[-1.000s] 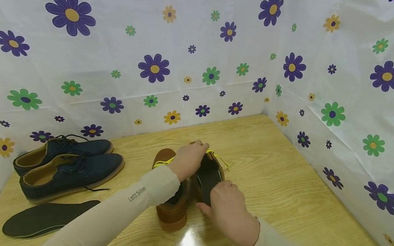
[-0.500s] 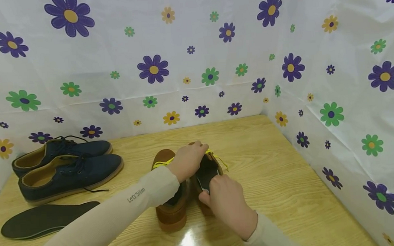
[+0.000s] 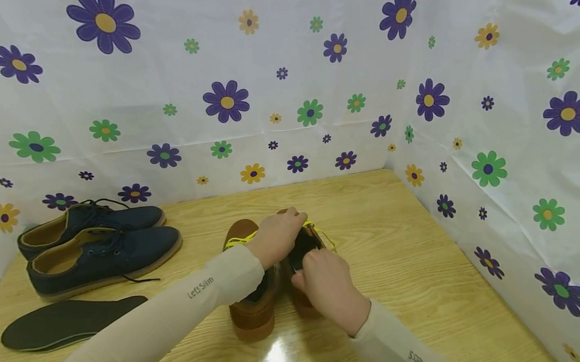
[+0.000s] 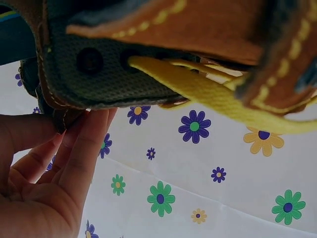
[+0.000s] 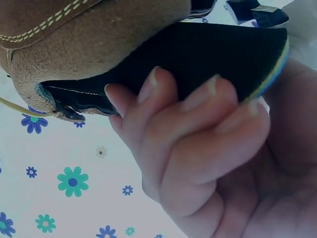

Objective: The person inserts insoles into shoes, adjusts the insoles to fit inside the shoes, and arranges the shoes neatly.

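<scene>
Two brown shoes with yellow laces stand side by side on the wooden table. At the right-hand shoe (image 3: 303,305), my left hand (image 3: 277,237) pinches the end of the tongue (image 4: 63,120) between thumb and fingers, near the lace (image 4: 178,82). Curled round the heel end of a black insole (image 5: 218,52), my right hand (image 3: 331,288) holds it partly inside that shoe's opening. The insole has a yellow and blue edge in the right wrist view; its front part is hidden in the shoe. The left-hand brown shoe (image 3: 253,317) stands under my left forearm.
A pair of navy shoes, the nearer one (image 3: 126,255) in front of the farther one (image 3: 141,215), stands at the table's left. Another dark insole (image 3: 56,324) lies in front of them. Flower-printed white sheeting (image 3: 264,56) rises behind and at the sides.
My right hand has moved forward and slightly left, sliding the insole deeper into the right-hand brown shoe. My left hand keeps its place at the tongue.
</scene>
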A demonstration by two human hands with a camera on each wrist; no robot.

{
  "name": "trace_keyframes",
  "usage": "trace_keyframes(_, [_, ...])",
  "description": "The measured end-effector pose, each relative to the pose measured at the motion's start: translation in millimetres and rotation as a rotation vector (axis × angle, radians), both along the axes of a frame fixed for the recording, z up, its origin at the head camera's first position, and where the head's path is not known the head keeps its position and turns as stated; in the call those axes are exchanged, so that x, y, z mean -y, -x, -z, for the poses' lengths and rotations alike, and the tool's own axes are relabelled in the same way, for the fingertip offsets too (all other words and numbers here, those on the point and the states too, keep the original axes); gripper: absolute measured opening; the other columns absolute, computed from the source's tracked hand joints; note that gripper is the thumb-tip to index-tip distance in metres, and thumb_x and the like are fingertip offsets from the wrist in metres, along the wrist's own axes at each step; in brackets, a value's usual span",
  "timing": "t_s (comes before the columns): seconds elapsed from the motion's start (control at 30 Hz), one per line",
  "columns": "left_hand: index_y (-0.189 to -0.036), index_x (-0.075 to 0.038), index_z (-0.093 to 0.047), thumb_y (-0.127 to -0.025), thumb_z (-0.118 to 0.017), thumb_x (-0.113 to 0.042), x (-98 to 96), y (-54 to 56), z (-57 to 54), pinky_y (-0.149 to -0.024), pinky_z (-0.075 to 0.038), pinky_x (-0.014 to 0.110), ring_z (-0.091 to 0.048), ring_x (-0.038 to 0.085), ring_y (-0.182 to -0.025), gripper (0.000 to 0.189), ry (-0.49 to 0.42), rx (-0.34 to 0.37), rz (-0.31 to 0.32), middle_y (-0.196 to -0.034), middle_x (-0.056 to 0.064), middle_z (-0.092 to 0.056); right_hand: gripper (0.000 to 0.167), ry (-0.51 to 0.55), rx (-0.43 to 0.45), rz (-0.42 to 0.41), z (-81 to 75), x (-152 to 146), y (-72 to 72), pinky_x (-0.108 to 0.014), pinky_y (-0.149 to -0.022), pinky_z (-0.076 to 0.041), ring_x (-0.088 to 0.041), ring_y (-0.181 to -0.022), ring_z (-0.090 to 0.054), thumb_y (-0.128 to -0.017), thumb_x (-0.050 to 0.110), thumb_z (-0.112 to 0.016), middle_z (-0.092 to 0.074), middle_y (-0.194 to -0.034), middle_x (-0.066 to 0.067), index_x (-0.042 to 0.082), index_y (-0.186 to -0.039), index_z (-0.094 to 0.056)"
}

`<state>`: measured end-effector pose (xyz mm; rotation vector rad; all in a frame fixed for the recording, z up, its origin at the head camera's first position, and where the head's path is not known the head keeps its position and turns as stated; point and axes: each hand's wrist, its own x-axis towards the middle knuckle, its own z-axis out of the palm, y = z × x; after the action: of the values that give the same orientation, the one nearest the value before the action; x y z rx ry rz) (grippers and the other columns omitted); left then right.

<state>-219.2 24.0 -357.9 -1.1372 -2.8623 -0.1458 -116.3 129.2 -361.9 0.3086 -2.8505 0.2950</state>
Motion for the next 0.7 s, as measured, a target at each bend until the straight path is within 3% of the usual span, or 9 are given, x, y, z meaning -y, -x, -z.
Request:
trace_keyframes(0.17, [-0.116, -0.004, -0.059, -0.092, -0.059, 0.002, 0.1, 0.4, 0.4, -0.067, -0.055, 0.035, -0.063, 0.025, -0.075, 0.025, -0.007, 0.012, 0.002, -0.106, 0.015, -0.060, 0.049, 0.031, 0.006, -0.015, 1.4, 2, 7.3, -0.018, -0.037, -0.020, -0.007, -0.047, -0.023, -0.069, 0.004, -0.070, -0.022, -0.053, 0.007, 0.017, -0.048, -0.028])
trace_keyframes(0.3, [-0.118, -0.004, -0.058, -0.093, -0.058, 0.001, 0.8, -0.4, 0.9, -0.068, -0.055, 0.035, -0.063, 0.025, -0.077, 0.026, -0.013, 0.020, 0.003, -0.107, 0.015, -0.060, 0.049, 0.039, 0.005, -0.031, 5.1, 2, 12.9, -0.018, -0.038, -0.018, -0.007, -0.048, -0.020, -0.069, 0.003, -0.068, -0.018, -0.054, 0.007, 0.017, -0.049, -0.026])
trace_keyframes(0.5, [-0.119, -0.004, -0.058, -0.097, -0.054, -0.001, 1.7, -0.8, 1.6, -0.070, -0.055, 0.037, -0.063, 0.026, -0.082, 0.023, -0.020, 0.023, 0.011, -0.110, 0.015, -0.059, 0.053, -0.007, 0.055, -0.010, 11.6, 3, 24.8, -0.019, -0.037, -0.027, -0.008, -0.045, -0.027, -0.078, 0.014, -0.075, -0.024, -0.052, 0.006, 0.016, -0.049, -0.031])
trace_keyframes(0.7, [-0.115, -0.004, -0.059, -0.097, -0.054, -0.001, 2.5, -0.2, 0.5, -0.068, -0.054, 0.038, -0.062, 0.027, -0.081, 0.019, -0.027, 0.016, 0.024, -0.106, 0.014, -0.058, 0.045, 0.010, 0.094, 0.025, 14.6, 5, 35.9, -0.027, -0.040, -0.041, -0.016, -0.048, -0.049, -0.082, 0.023, -0.076, -0.044, -0.052, -0.001, 0.012, -0.052, -0.043])
